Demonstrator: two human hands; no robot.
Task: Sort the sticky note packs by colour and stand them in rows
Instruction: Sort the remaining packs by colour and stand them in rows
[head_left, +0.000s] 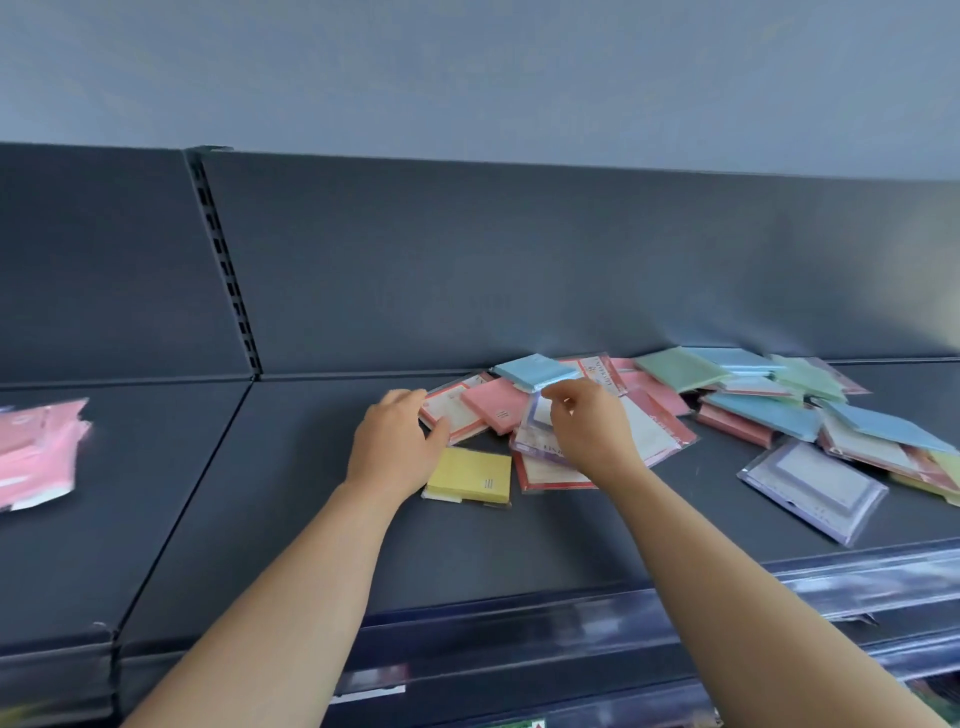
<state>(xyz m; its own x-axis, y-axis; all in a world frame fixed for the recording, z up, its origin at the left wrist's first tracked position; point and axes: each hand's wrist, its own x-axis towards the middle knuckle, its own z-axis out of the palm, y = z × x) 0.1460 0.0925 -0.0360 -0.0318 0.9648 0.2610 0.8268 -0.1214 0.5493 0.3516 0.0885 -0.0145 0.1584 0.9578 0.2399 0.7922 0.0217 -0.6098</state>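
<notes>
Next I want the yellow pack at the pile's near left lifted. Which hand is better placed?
Left, probably. The yellow pack lies flat just beside the left hand, nothing on it. The right hand is farther off, fingers curled at the purple-edged pack.

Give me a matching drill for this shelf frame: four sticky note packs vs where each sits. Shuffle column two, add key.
1. flat yellow sticky note pack
2. red-bordered white pack in clear wrap
3. blurred pile of pink packs
4. purple-bordered pack in clear wrap

A. left shelf bay, apart
B. alone, far right front
C. gripped by left hand
D. flat beside left wrist

Pairs: 1-D, 2-C, 3-A, 4-B
</notes>
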